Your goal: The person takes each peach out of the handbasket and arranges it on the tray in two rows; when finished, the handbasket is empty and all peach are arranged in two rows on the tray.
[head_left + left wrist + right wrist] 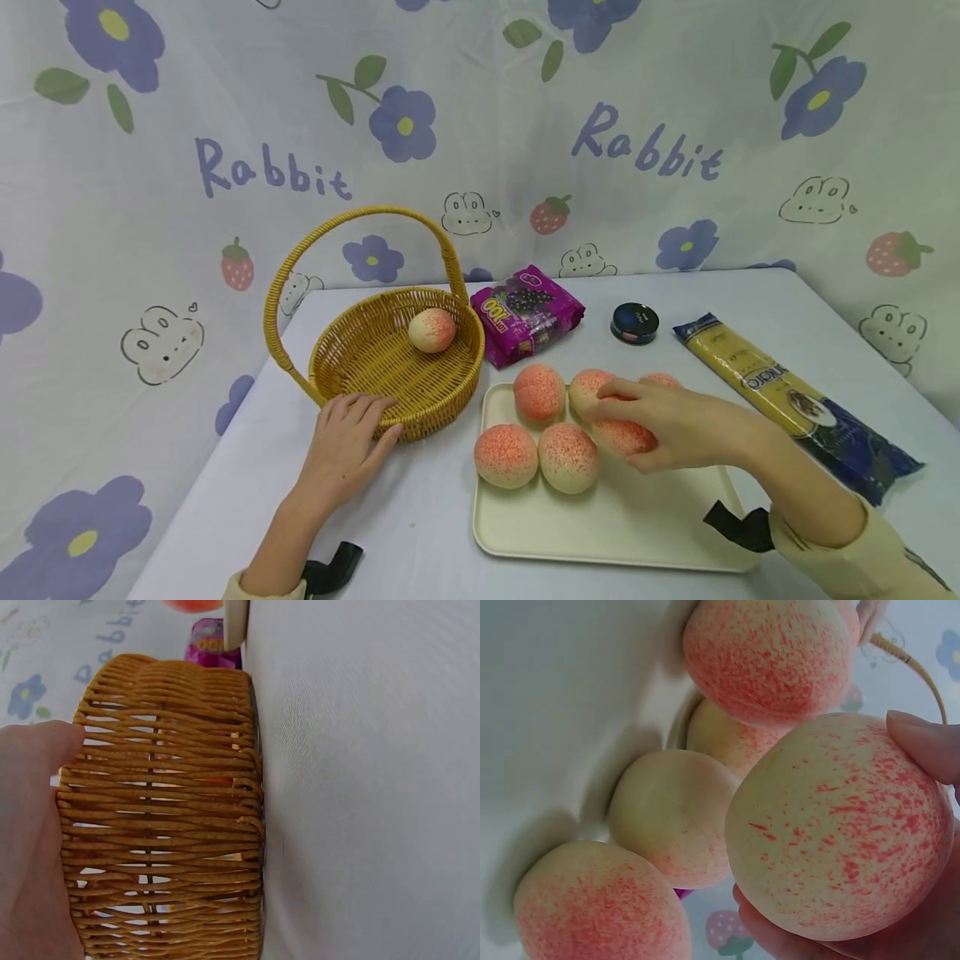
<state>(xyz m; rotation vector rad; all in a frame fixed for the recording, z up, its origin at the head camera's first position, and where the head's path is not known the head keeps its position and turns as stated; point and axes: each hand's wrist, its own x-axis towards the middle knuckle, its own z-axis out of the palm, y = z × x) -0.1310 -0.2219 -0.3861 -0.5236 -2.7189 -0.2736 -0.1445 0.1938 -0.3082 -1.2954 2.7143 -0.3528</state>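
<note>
My right hand [675, 423] grips a peach [840, 829], pale cream with red speckles, over the beige tray [622, 533]. In the right wrist view, thumb and fingers hold it from either side, and it appears lifted above the others. Several more peaches [506, 457] sit on the tray, mostly toward its far and left parts; the hand partly covers some. To the left stands a wicker basket [420, 379] with a tall arched handle and one peach [432, 331] inside. My left hand [345, 446] holds the basket's near rim, fingers over the edge and thumb outside.
Behind the tray lie a purple snack package [525, 312], touching or nearly touching the basket, and a round black container [634, 323]. A long blue and yellow packet [795, 400] lies at the right, partly behind my right forearm. A printed cloth [480, 125] hangs behind the white table.
</note>
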